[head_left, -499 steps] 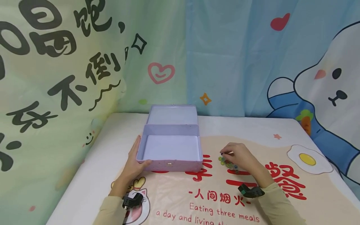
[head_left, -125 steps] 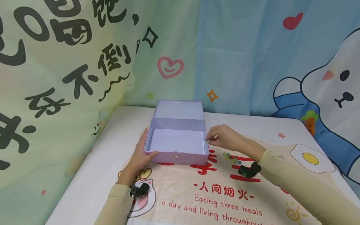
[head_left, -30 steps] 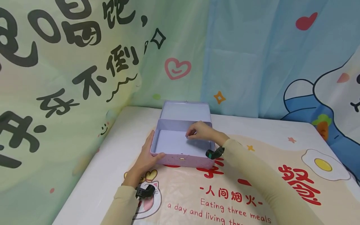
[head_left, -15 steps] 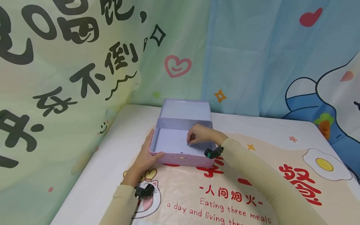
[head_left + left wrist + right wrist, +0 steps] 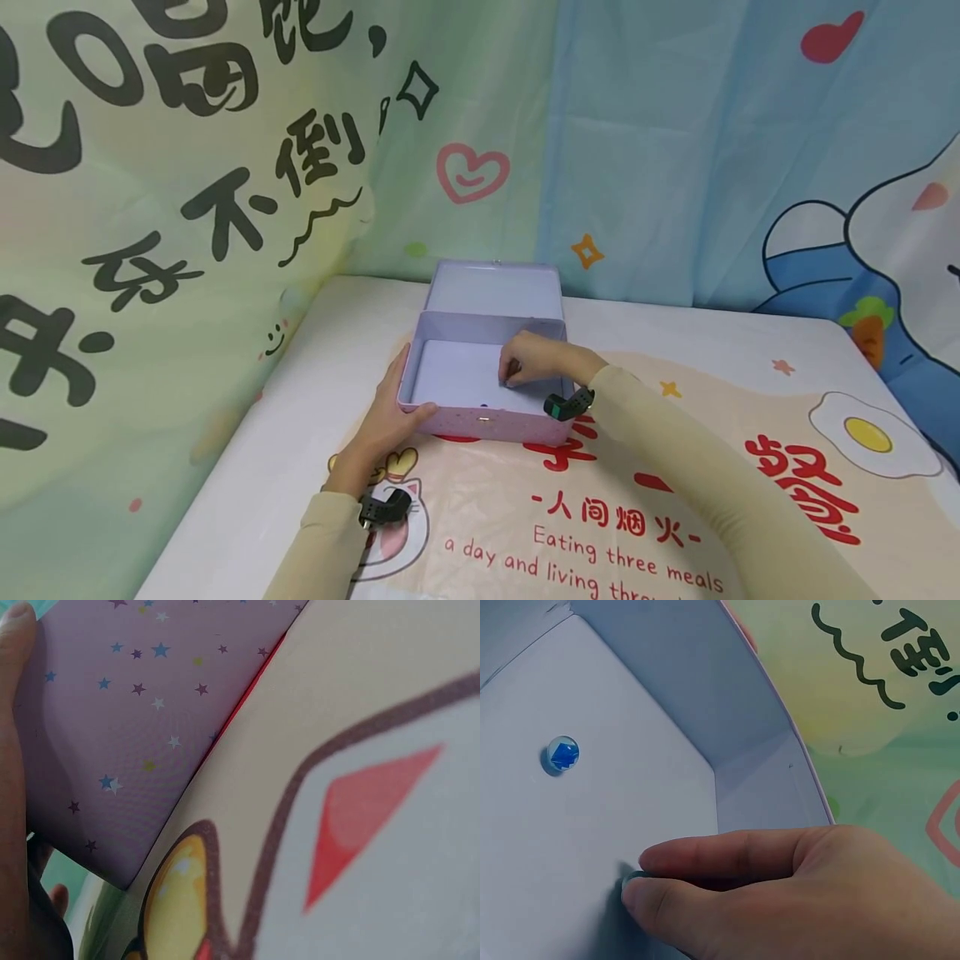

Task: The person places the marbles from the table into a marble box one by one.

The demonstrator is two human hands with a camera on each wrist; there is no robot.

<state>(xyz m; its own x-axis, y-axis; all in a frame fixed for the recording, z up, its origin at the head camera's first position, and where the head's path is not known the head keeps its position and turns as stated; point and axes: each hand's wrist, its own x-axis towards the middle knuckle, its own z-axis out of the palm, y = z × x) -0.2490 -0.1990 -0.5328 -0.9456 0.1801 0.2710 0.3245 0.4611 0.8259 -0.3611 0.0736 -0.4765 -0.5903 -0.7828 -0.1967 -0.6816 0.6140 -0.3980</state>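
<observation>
The open lavender box (image 5: 517, 426) is gripped at its near-left corner by the left hand (image 5: 392, 410), probably for steadiness. Inside, the right hand (image 5: 538, 357) pinches a greenish marble (image 5: 632, 879); a blue-centred marble (image 5: 563, 754) lies on the box's floor.

1 glassy marble (image 5: 631, 877) between fingers (image 5: 712, 853)

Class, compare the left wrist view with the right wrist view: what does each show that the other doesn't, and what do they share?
Only the left wrist view: the left hand against the star-printed outside of the box, plus a yellow shape and red triangle on the printed table covering.

Only the right wrist view: the box's pale floor, a blue-centred marble lying on it, and the right hand pinching a small glassy piece.

Both: the box, outside in one, inside in the other.
</observation>
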